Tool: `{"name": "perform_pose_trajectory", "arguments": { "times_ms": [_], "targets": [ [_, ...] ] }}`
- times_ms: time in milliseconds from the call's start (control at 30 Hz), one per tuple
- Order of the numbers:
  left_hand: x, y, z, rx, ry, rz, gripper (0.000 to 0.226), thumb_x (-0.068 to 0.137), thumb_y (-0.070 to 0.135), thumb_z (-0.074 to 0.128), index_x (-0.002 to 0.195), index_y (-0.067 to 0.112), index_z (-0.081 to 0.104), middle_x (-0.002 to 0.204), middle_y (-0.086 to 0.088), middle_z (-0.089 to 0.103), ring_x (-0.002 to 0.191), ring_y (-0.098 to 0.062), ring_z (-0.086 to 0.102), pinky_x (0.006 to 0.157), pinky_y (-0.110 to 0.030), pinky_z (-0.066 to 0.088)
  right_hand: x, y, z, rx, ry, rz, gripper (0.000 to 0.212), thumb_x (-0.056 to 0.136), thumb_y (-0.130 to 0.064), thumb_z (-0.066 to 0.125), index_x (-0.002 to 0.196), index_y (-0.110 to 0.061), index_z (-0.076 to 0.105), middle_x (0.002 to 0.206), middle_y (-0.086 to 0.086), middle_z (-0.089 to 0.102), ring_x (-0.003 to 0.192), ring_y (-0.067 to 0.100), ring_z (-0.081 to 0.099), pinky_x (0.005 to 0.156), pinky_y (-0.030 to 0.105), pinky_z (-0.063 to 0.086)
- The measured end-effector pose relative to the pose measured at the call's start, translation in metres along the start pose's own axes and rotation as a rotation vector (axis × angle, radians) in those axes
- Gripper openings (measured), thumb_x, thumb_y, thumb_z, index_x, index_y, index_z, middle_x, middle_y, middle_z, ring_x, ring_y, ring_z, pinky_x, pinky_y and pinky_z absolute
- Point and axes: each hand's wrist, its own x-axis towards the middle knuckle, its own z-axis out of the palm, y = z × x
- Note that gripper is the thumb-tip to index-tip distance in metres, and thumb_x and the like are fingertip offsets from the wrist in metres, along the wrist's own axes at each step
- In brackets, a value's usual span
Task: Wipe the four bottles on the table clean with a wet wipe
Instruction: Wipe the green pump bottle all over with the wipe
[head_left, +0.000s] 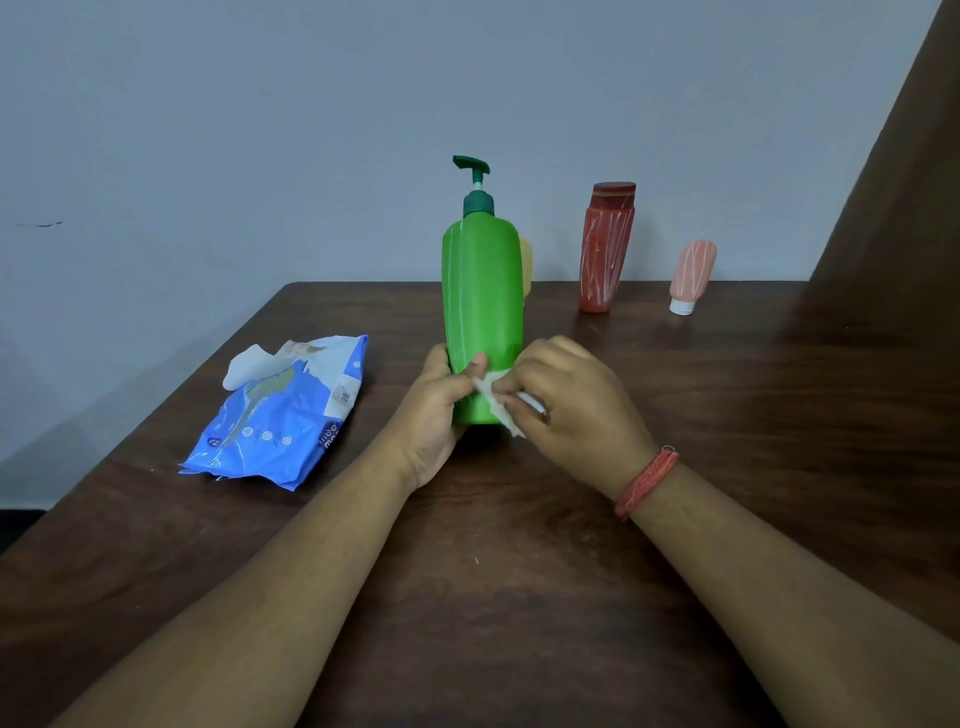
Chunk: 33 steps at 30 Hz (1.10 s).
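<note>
A tall green pump bottle (482, 291) stands upright mid-table. My left hand (435, 415) grips its base from the left, thumb across the front. My right hand (566, 410) pinches a white wet wipe (498, 402) and presses it against the bottle's lower right side. Behind the green bottle a yellow bottle (526, 265) shows only as a sliver. A dark red bottle (605, 249) with white streaks stands at the back right. A small pink tube (692, 275) stands on its white cap further right.
A blue wet wipe pack (283, 415) lies left of the green bottle, a white wipe sticking out of its opening. The dark wooden table (519, 597) meets a grey wall at the back. A brown panel (904, 208) rises at the right.
</note>
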Motion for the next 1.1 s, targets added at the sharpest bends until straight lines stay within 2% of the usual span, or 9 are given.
{"name": "perform_pose_trajectory", "arguments": {
  "times_ms": [67, 200, 367, 467, 600, 767, 833, 967, 1100],
  "targets": [
    [-0.001, 0.001, 0.001, -0.034, -0.003, -0.005, 0.021, 0.1, 0.009, 0.051, 0.12, 0.01, 0.049, 0.102, -0.008, 0.069, 0.09, -0.017, 0.068, 0.076, -0.032, 0.057, 0.0, 0.0, 0.0, -0.021, -0.04, -0.05, 0.009, 0.09, -0.018, 0.068, 0.094, -0.013, 0.074, 0.089, 0.0, 0.063, 0.085, 0.022, 0.057, 0.071, 0.038, 0.049],
    [-0.003, 0.005, 0.003, -0.129, -0.006, -0.029, 0.034, 0.096, 0.01, 0.053, 0.129, 0.009, 0.046, 0.112, -0.01, 0.066, 0.095, -0.018, 0.068, 0.073, -0.033, 0.059, 0.001, 0.002, -0.006, -0.022, 0.086, 0.075, 0.005, 0.088, -0.015, 0.071, 0.092, -0.012, 0.074, 0.088, 0.0, 0.063, 0.083, 0.021, 0.057, 0.071, 0.038, 0.049],
    [-0.006, 0.006, 0.0, -0.101, -0.018, -0.01, 0.052, 0.086, 0.012, 0.067, 0.133, 0.008, 0.045, 0.112, -0.01, 0.068, 0.096, -0.02, 0.069, 0.075, -0.037, 0.059, 0.0, 0.001, -0.008, 0.005, 0.022, -0.011, 0.009, 0.091, -0.018, 0.069, 0.095, -0.012, 0.075, 0.09, 0.001, 0.065, 0.085, 0.021, 0.059, 0.073, 0.037, 0.05],
    [-0.006, 0.007, 0.001, -0.106, -0.021, 0.017, 0.049, 0.085, 0.013, 0.066, 0.131, 0.015, 0.049, 0.111, -0.006, 0.07, 0.098, -0.018, 0.07, 0.076, -0.036, 0.058, 0.002, 0.002, -0.011, 0.007, 0.107, 0.056, 0.008, 0.091, -0.016, 0.069, 0.095, -0.011, 0.074, 0.089, 0.002, 0.064, 0.083, 0.021, 0.059, 0.072, 0.038, 0.049],
    [-0.007, 0.008, 0.0, -0.057, -0.012, 0.053, 0.047, 0.077, 0.018, 0.066, 0.121, 0.014, 0.051, 0.099, -0.006, 0.071, 0.089, -0.021, 0.069, 0.071, -0.038, 0.057, 0.001, -0.002, -0.009, 0.0, 0.021, -0.058, 0.011, 0.092, -0.019, 0.068, 0.097, -0.013, 0.075, 0.09, 0.001, 0.066, 0.085, 0.021, 0.06, 0.073, 0.035, 0.05],
    [-0.009, 0.005, 0.003, -0.056, 0.003, 0.057, 0.043, 0.076, 0.022, 0.063, 0.117, 0.013, 0.052, 0.096, -0.007, 0.07, 0.083, -0.021, 0.069, 0.066, -0.037, 0.058, 0.002, -0.007, -0.011, -0.018, 0.095, -0.013, 0.007, 0.091, -0.014, 0.069, 0.093, -0.01, 0.074, 0.088, 0.002, 0.064, 0.082, 0.021, 0.057, 0.073, 0.035, 0.048],
    [-0.009, 0.004, 0.003, -0.093, 0.023, 0.033, 0.047, 0.08, 0.026, 0.061, 0.122, 0.007, 0.051, 0.101, -0.011, 0.069, 0.088, -0.023, 0.067, 0.069, -0.035, 0.057, 0.001, -0.009, -0.011, -0.028, 0.06, -0.097, 0.008, 0.092, -0.014, 0.069, 0.092, -0.009, 0.074, 0.088, 0.004, 0.065, 0.082, 0.023, 0.058, 0.072, 0.035, 0.048],
    [-0.008, 0.006, 0.004, -0.181, 0.044, -0.019, 0.058, 0.1, 0.039, 0.044, 0.139, -0.003, 0.05, 0.133, -0.026, 0.06, 0.116, -0.036, 0.062, 0.094, -0.046, 0.053, 0.003, -0.007, -0.015, -0.038, 0.12, -0.03, 0.01, 0.093, -0.016, 0.068, 0.093, -0.009, 0.075, 0.089, 0.003, 0.066, 0.083, 0.022, 0.059, 0.073, 0.04, 0.05],
    [-0.007, 0.006, 0.004, -0.215, 0.074, -0.029, 0.057, 0.103, 0.039, 0.04, 0.14, -0.003, 0.051, 0.137, -0.029, 0.057, 0.119, -0.035, 0.061, 0.103, -0.046, 0.049, 0.002, -0.013, -0.01, 0.005, -0.003, -0.206, 0.01, 0.094, -0.014, 0.068, 0.092, -0.007, 0.075, 0.088, 0.005, 0.066, 0.082, 0.025, 0.06, 0.071, 0.041, 0.049]
  ]
}}
